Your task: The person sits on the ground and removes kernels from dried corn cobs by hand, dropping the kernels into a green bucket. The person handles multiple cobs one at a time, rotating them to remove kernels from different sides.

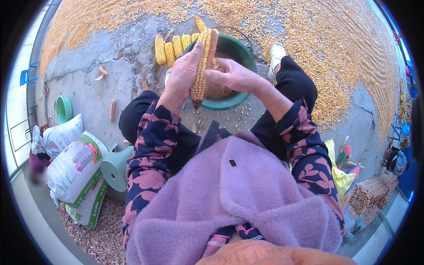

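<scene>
My left hand point(183, 74) grips a partly shelled ear of corn point(202, 68), its thumb laid along the yellow kernels. The ear is held steeply slanted over a green bucket point(250, 61) with a wire handle. A bare reddish strip of cob shows on the ear's right side. Against that side rests my right hand point(233, 76), thumb on the ear and fingers curled, with a few kernels beside them. Loose kernels lie inside the bucket, partly hidden by my hands. Several whole ears point(177, 46) lie in a row just left of the bucket.
Loose corn kernels point(331, 66) spread widely over the concrete floor ahead and right. Bare cobs point(112, 111) lie on the left. Beyond them are a green basin point(64, 109), filled sacks point(78, 165) and a plastic stool point(117, 167). Stacked cobs point(372, 192) stand at right.
</scene>
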Demonstrator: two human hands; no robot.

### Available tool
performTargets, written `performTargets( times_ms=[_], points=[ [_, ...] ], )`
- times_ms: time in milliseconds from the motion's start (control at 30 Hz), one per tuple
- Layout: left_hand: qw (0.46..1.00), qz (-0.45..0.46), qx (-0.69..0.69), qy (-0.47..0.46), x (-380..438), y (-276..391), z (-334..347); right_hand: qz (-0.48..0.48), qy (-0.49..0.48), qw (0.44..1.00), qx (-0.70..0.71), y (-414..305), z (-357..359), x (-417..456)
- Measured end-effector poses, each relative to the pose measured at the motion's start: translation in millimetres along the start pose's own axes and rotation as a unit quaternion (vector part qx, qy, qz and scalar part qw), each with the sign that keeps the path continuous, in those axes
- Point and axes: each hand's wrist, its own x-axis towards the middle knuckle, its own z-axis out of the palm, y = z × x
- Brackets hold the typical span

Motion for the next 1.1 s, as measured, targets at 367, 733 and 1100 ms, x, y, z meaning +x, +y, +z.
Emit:
performTargets(
  times_ms=[367, 733, 1100],
  points=[
    [0.998, -0.009, -0.046, -0.028, -1, 3, 3, 0.045, -0.028, 0.997, 0.049, -4, -2, -6],
    [0.998, 0.036, 0.049, 0.031, 0, 8, -3, -0.042, 0.058, 0.97, -0.233, -1, -17, -1],
    [0.998, 0.023, 0.001, 0.057, 5, 6, -7, 0.033, 0.001, 0.999, -0.014, -2, 12, -5]
  ],
)
